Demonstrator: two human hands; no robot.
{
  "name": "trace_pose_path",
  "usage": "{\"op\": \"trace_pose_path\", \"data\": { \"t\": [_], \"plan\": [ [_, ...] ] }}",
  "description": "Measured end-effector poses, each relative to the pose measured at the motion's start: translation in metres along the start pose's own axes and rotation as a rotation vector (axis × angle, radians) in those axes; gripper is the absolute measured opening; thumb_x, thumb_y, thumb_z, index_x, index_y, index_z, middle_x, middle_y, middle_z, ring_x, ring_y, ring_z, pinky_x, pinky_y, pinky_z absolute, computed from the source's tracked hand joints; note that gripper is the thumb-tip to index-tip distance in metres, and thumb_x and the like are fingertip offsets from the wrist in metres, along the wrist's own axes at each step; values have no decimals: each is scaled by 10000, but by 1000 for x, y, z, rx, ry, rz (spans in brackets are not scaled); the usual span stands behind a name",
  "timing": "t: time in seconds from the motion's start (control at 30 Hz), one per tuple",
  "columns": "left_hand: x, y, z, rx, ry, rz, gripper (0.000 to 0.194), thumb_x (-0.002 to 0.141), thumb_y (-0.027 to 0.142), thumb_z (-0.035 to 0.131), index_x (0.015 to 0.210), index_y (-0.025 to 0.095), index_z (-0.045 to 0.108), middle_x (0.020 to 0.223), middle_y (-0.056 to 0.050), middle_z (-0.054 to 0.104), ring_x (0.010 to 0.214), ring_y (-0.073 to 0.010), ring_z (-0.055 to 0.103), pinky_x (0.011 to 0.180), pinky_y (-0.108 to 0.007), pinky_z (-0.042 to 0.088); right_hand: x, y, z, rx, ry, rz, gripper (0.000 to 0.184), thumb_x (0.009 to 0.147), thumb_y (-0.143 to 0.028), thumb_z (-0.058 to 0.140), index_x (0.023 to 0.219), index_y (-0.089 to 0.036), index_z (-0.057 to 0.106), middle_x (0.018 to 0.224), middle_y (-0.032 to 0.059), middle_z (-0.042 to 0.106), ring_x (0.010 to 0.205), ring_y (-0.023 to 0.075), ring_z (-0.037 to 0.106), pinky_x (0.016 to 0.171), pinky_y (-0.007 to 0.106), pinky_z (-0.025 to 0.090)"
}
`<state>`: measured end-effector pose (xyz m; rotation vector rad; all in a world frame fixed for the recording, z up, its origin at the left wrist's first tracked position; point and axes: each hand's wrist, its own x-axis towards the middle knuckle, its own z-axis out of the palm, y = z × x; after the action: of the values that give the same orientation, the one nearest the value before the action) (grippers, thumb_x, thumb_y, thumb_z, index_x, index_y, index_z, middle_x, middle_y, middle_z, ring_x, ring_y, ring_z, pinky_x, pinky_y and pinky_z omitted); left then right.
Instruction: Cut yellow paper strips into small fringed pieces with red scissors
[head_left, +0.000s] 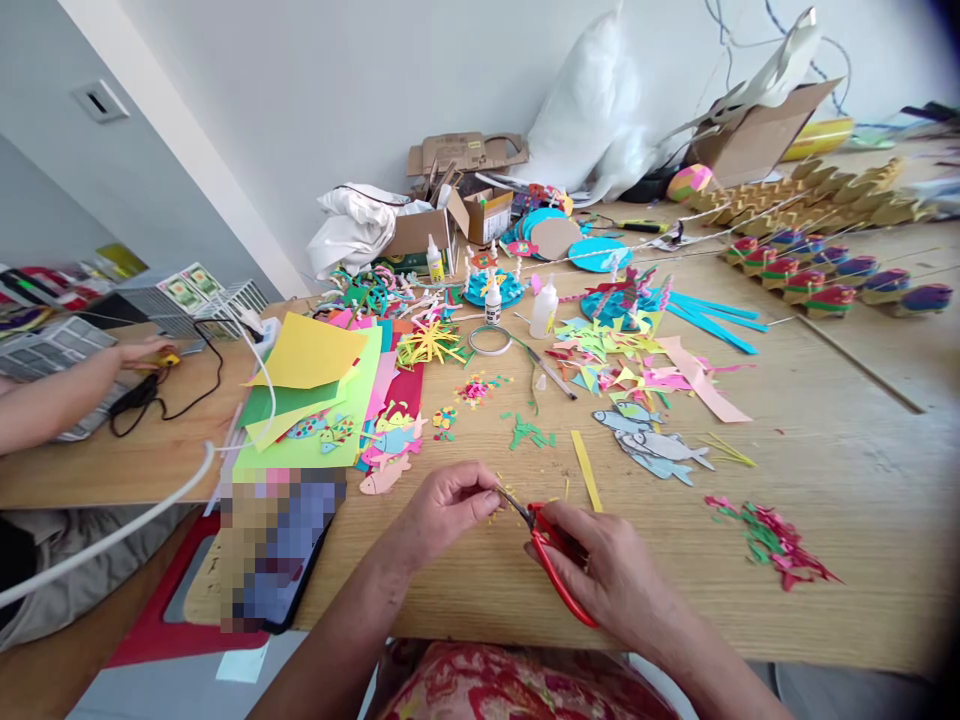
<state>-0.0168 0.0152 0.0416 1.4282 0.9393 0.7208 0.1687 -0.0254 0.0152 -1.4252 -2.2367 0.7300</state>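
My right hand [611, 565] grips a pair of red-handled scissors [559, 580], their dark blades angled up and left. The blade tips meet the fingertips of my left hand [450, 510]. Thumb and forefinger of that hand are pinched together; whatever they hold is too small to make out. Tiny yellow paper bits lie on the table just below the pinch. A yellow paper strip [586, 470] rests beyond my right hand. Past my hands are green paper scraps [529, 432] and a small pile of coloured paper dots [480, 388].
Paper fish [652, 440] and red-green shreds [784, 540] lie right. Coloured sheets [315, 350] and a phone [292, 550] are left. Glue bottles [544, 308] stand behind. A white cable [150, 525] crosses the left side, near another person's arm [60, 400].
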Motion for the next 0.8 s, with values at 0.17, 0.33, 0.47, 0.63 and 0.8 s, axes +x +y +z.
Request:
{"op": "trace_pose_path", "data": {
  "t": [0.17, 0.33, 0.47, 0.63, 0.8],
  "plan": [
    [-2, -1, -2, 25, -24, 12, 132, 755, 232, 505, 679, 134, 548, 658, 10, 475, 662, -114, 428, 640, -223, 341, 0, 0, -2, 0, -26, 7, 226, 860, -326, 376, 690, -198, 449, 573, 2, 539, 504, 124, 487, 493, 217, 303],
    [-3, 1, -6, 60, -77, -3, 124, 765, 222, 503, 692, 132, 546, 675, 14, 460, 656, -101, 416, 620, -208, 331, 0, -1, -5, 20, -51, -3, 234, 865, -322, 379, 680, -199, 451, 578, 1, 544, 515, 120, 487, 499, 214, 308],
    [-3, 2, -9, 113, -104, -19, 130, 770, 226, 495, 707, 132, 558, 678, 13, 458, 653, -101, 410, 610, -207, 329, -2, -2, -9, 25, -65, -2, 241, 865, -329, 385, 685, -195, 473, 581, 2, 555, 517, 120, 495, 494, 213, 310],
    [-1, 5, -8, 147, -122, -50, 142, 763, 245, 500, 693, 134, 554, 664, 14, 457, 636, -100, 410, 595, -202, 336, -4, -1, -12, 20, -71, -19, 246, 873, -337, 378, 711, -191, 492, 580, 0, 556, 508, 116, 493, 486, 213, 310],
    [0, 3, -9, 152, -129, -44, 140, 769, 243, 495, 696, 139, 554, 680, 10, 478, 653, -103, 426, 612, -200, 345, -4, 1, -12, 25, -82, -18, 244, 877, -335, 375, 724, -191, 499, 590, 3, 563, 516, 116, 502, 489, 212, 314]
  ]
}}
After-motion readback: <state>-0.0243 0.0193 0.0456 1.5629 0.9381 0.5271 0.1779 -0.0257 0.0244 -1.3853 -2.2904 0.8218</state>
